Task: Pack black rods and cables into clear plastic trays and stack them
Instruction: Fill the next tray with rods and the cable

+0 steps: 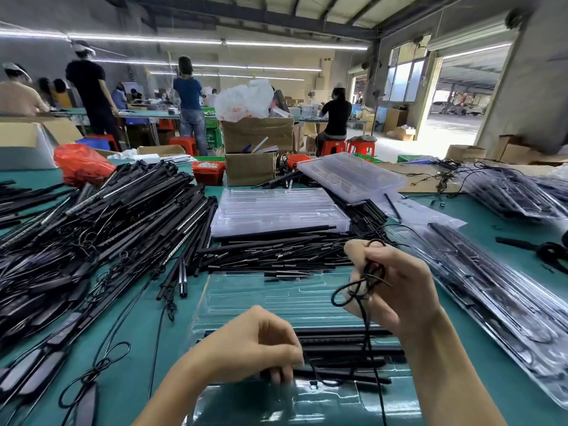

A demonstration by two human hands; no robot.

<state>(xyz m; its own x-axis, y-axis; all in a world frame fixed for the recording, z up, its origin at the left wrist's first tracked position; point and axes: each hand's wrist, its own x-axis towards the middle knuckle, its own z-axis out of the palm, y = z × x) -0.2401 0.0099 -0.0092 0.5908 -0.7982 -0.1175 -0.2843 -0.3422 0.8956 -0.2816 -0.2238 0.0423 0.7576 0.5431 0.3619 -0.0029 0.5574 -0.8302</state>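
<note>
Fingers of the left hand pinch a black rod in the clear tray at 6 o'clock — the right hand clutches a coiled cable. Packing is underway; next, likely, the cable wants seating in its pocket.

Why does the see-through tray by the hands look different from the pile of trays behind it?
The near tray lies single and flat under the hands; the far stack of trays is many piled up. The near tray already holds black rods; the stack looks empty. Both are clear plastic on the green table.
</note>
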